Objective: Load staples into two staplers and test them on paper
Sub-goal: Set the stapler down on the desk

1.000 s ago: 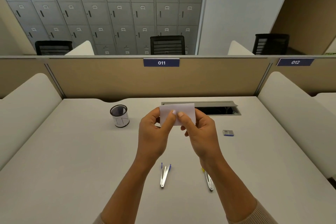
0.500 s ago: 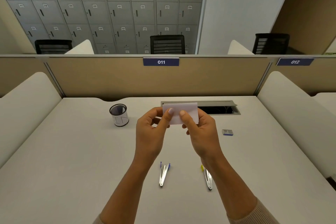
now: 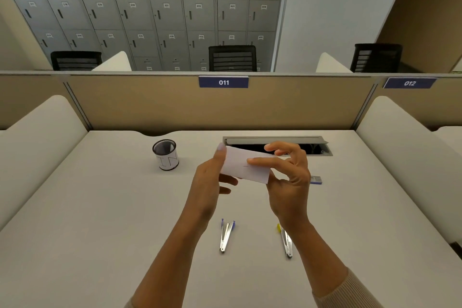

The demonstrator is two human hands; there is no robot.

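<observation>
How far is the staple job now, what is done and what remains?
Seemingly done: the blue stapler and yellow stapler lie on the desk, out of hand. In hand: left hand and right hand hold the paper up; a faint mark on it may be a staple. Left: unclear, I cannot tell if both were loaded and tested.

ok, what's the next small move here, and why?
Probably free the left hand and take the blue stapler; the right hand also pinches the paper, and both that and the yellow stapler lie untouched on the desk.
</observation>
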